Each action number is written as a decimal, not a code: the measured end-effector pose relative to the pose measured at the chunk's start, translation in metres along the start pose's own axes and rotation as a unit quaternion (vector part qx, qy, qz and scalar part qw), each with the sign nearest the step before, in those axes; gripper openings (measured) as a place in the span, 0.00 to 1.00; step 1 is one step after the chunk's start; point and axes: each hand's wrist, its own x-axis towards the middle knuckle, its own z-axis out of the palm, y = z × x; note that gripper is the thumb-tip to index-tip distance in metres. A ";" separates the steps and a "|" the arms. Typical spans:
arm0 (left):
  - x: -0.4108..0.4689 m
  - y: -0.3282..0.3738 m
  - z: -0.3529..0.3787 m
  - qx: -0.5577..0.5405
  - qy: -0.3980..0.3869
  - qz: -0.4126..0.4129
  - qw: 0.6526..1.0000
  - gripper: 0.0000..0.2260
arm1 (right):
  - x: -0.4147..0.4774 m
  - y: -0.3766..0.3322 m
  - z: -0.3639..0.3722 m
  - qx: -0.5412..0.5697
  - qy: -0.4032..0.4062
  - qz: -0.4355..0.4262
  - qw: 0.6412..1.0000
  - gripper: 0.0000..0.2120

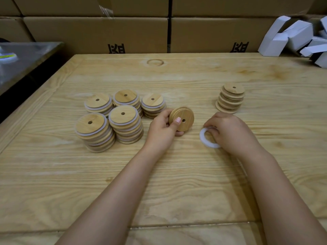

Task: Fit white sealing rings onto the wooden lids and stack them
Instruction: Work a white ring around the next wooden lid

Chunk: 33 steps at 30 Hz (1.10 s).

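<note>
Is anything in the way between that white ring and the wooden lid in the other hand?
Nothing visible does. The right hand holds the white ring, the left hand holds the wooden lid, and only a strip of table lies between them.

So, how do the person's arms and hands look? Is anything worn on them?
The left forearm and right forearm are bare, with no sleeves in view. The left hand and right hand wear no gloves, and no watch or jewellery shows. The left thumbnail is painted pale pink.

Right hand (230,131) covers part of white ring (206,140); white boxes (292,36) cut by right edge.
</note>
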 end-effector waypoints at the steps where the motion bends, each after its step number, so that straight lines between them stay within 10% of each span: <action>1: 0.000 0.000 0.000 0.003 0.000 0.000 1.000 0.08 | 0.000 0.000 0.000 0.003 0.004 0.004 1.000 0.11; 33: -0.012 0.015 -0.003 -0.019 -0.016 0.037 0.999 0.13 | -0.001 -0.028 0.002 0.375 0.146 0.006 0.915 0.05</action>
